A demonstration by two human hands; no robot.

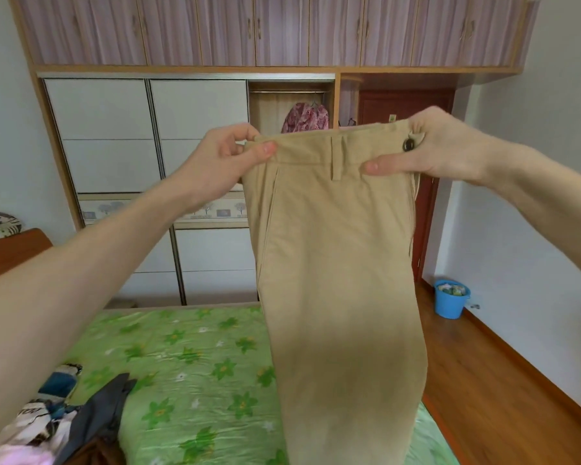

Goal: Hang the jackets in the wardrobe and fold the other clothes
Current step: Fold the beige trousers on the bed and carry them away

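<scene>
Khaki trousers (336, 263) hang lengthwise above the green floral bedspread (188, 357), pinched at the waistband by the left hand (228, 159) and right hand (440, 146), with a clothes heap (64, 421) beside them and a pink floral garment (305, 118) hanging in the open wardrobe (289, 105) behind.

trousers (336, 263): legs cut off at bottom edge | clothes pile (57, 427): we lose it at near-left corner | bucket (451, 298): contents too small to tell
</scene>
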